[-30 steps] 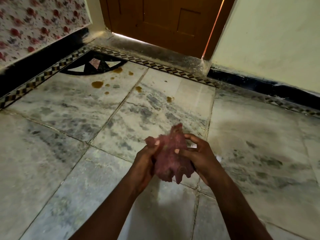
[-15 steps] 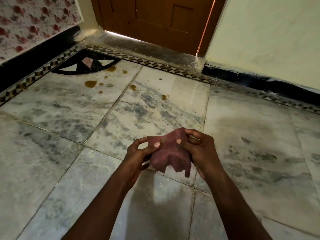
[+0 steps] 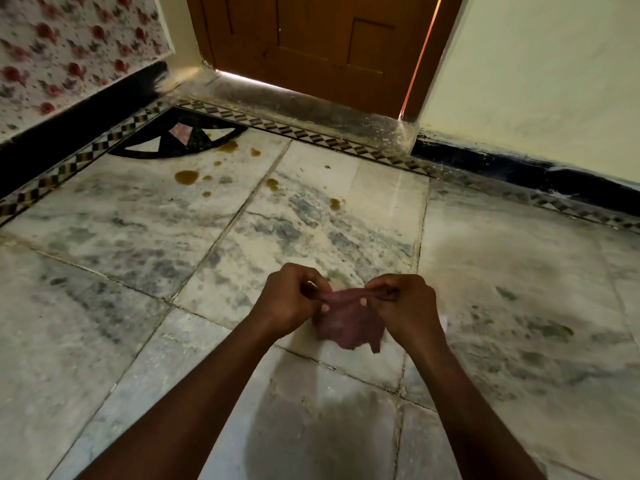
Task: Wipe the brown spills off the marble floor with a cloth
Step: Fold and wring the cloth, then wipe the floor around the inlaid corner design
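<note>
Both hands are raised above the marble floor (image 3: 104,220) in the near centre of the view, holding a reddish-brown cloth (image 3: 348,322) between them. The left hand (image 3: 289,301) pinches the cloth's upper left edge with curled fingers; the right hand (image 3: 407,304) pinches the upper right edge likewise. The top edge is drawn taut between the two hands, and the remainder hangs loose below, clear of the floor. The brown spills (image 3: 187,177) lie well beyond the hands, on the far left part of the floor: one larger blot with several small drops around it, more drops (image 3: 335,203) to the right, and some (image 3: 228,146) touching a black fan-shaped inlay (image 3: 180,142) in the corner. A chequered border strip (image 3: 304,133) runs along the far edge. A brown wooden door (image 3: 311,39) stands at the far centre, floral wallpaper (image 3: 69,50) at the far left, a pale wall (image 3: 540,74) at the right. No writing, brand or label is legible anywhere.
</note>
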Demonstrator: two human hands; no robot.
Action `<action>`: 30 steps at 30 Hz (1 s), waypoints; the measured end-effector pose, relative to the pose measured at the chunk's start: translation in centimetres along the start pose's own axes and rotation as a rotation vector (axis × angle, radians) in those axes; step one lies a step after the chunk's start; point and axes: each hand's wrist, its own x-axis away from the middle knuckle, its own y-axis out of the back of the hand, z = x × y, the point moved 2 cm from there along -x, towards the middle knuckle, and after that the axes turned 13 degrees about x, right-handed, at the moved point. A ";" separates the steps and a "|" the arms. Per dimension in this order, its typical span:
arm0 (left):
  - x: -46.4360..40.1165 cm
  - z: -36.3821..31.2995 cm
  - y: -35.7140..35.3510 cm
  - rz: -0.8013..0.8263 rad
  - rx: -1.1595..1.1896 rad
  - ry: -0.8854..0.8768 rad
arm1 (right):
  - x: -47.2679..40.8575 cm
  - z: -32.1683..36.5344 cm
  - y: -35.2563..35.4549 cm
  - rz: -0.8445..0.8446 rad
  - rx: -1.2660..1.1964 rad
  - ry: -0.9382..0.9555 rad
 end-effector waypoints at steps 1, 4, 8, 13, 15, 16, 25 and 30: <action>-0.9 -0.8 -0.1 -0.020 -0.022 -0.018 | -1.0 0.3 0.1 -0.032 0.034 0.023; -3.9 -3.7 -0.1 -0.122 -0.048 -0.102 | -3.8 1.5 1.5 -0.205 0.078 0.135; -7.6 -6.7 0.3 -0.231 0.032 -0.262 | -7.2 2.5 3.4 -0.464 0.100 0.245; -11.2 -2.1 0.2 -0.137 -0.040 -0.136 | -9.2 1.2 1.3 -0.279 0.175 0.152; -12.1 1.6 1.0 -0.158 -0.142 -0.093 | -9.1 1.0 -0.5 -0.348 0.085 0.196; -12.7 3.5 1.7 -0.198 -0.183 -0.084 | -9.7 0.8 -2.1 -0.385 0.096 0.255; -15.1 13.2 12.4 -0.681 -0.593 -0.104 | -20.7 -0.8 -17.2 -0.151 0.610 -0.079; -15.8 13.2 12.7 -0.691 -0.625 -0.100 | -21.1 2.4 -17.5 -0.107 0.680 0.188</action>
